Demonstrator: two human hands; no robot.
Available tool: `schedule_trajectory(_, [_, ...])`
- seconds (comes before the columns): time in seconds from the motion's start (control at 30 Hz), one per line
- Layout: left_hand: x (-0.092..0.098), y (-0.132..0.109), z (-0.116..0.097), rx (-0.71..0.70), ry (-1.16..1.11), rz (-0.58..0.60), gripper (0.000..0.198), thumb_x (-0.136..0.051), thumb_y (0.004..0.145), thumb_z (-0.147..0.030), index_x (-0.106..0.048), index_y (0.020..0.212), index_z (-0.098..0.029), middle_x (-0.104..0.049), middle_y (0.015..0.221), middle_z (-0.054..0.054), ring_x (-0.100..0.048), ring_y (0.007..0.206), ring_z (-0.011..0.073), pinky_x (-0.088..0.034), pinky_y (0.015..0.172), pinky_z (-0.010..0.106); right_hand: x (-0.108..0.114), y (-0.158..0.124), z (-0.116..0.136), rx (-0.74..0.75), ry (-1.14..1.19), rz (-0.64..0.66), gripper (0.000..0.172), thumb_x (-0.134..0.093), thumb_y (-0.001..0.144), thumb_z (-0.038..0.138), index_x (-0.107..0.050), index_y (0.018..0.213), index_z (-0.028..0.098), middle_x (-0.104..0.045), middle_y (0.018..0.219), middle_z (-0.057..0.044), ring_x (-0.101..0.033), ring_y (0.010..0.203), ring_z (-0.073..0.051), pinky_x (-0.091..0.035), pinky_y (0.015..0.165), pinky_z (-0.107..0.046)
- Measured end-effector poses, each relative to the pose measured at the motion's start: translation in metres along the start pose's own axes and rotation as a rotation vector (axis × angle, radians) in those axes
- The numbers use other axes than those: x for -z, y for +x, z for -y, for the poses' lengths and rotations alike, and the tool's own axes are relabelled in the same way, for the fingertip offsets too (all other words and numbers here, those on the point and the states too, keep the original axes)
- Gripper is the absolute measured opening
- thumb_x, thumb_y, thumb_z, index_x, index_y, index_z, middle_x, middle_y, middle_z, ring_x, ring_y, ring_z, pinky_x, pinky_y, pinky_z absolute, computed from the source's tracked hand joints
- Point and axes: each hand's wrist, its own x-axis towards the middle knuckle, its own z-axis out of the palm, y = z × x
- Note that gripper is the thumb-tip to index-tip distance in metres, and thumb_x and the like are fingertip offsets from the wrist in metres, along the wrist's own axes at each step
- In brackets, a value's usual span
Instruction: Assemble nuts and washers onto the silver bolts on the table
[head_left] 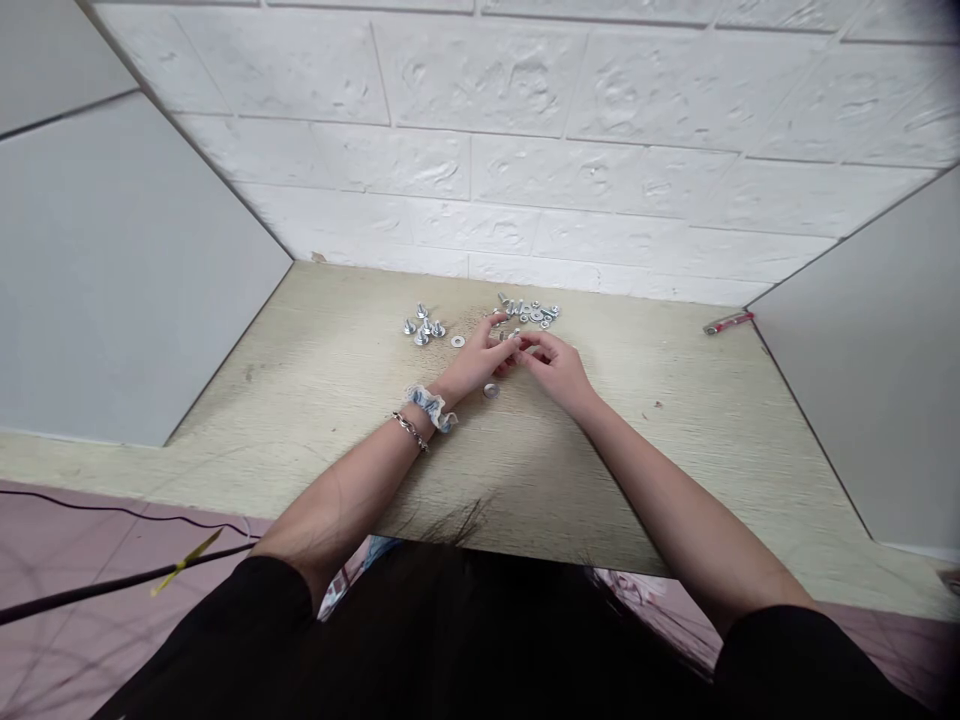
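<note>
Left hand: the left hand (pixel 474 362) has its fingers drawn narrow, tips pinched on a small fastener (pixel 514 337); a scrunchie (pixel 431 405) and a bracelet (pixel 410 430) sit on its wrist.
Right hand: the right hand (pixel 559 368) meets it from the right, fingers curled close on the same piece; how the two grips are shared is too small to tell.
Fastener's place: between the fingertips, just above the table (pixel 675 450), near its middle and towards the far edge.
Handling: it looks like bright metal, so probably hard, stiff, light and slippery; a fingertip pinch across its sides seems the surest hold, since it could easily roll if dropped.
Just beside the hands: one loose washer (pixel 491 390) lies on the near side, under the wrists; a second washer (pixel 457 341) lies to the left.
Far left: a cluster of bolts (pixel 422 326).
Far right: a heap of nuts and washers (pixel 534 313), just beyond the fingers.
Containers: no tray, box or bowl shows; every piece lies bare on the wood in loose groups.
Further out: a red object (pixel 727 322) at the far right corner; a white brick wall (pixel 525 150) behind.
</note>
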Motion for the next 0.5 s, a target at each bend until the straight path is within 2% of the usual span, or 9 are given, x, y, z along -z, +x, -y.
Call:
schedule_trajectory(0.1, [0.0001,-0.0009,-0.0021,0.0,0.019,0.001,0.056,-0.057,0.086,-0.031,-0.036,0.134,-0.012,-0.052,0.061,-0.004,-0.049,0.055,0.0087,-0.04,0.057,0.023,0.0005,0.0013,-0.0032,0.073,-0.026,0.003,0.034,-0.061,0.077,0.044,-0.067,0.101,0.02,-0.065,0.092,-0.004,-0.055,0.065,-0.013,-0.045,0.06,-0.028])
schedule_trajectory(0.2, [-0.0002,-0.0018,-0.0036,0.005,0.057,-0.008,0.054,-0.056,0.087,-0.03,-0.036,0.133,-0.012,-0.051,0.061,-0.004,-0.05,0.057,0.0095,-0.041,0.058,0.024,0.001,0.0023,-0.0049,0.193,-0.101,0.031,0.029,-0.055,0.083,0.045,-0.069,0.092,0.021,-0.065,0.09,-0.005,-0.058,0.082,-0.018,-0.047,0.073,-0.032])
schedule_trajectory(0.27, [-0.0005,-0.0021,-0.0041,0.005,0.082,-0.012,0.053,-0.055,0.087,-0.029,-0.037,0.133,-0.012,-0.051,0.061,-0.004,-0.05,0.057,0.0099,-0.041,0.058,0.024,0.0011,0.0027,-0.0046,0.246,-0.135,0.052,0.028,-0.052,0.086,0.043,-0.069,0.086,0.021,-0.064,0.088,-0.005,-0.057,0.086,-0.019,-0.046,0.079,-0.033])
schedule_trajectory(0.4, [-0.0009,-0.0023,-0.004,0.0,0.083,-0.014,0.054,-0.056,0.086,-0.029,-0.037,0.134,-0.012,-0.051,0.062,-0.003,-0.05,0.058,0.0101,-0.041,0.059,0.024,0.0011,0.0024,-0.0025,0.261,-0.147,0.056,0.025,-0.052,0.086,0.039,-0.067,0.082,0.02,-0.063,0.086,-0.005,-0.056,0.086,-0.018,-0.045,0.077,-0.032])
schedule_trajectory(0.5, [-0.0014,-0.002,-0.0032,0.004,0.076,-0.007,0.057,-0.057,0.086,-0.03,-0.036,0.136,-0.012,-0.053,0.063,-0.003,-0.05,0.058,0.0104,-0.041,0.06,0.025,0.0008,0.0011,-0.0007,0.165,-0.123,0.04,0.021,-0.056,0.081,0.039,-0.064,0.085,0.02,-0.063,0.086,-0.004,-0.056,0.073,-0.016,-0.046,0.067,-0.03])
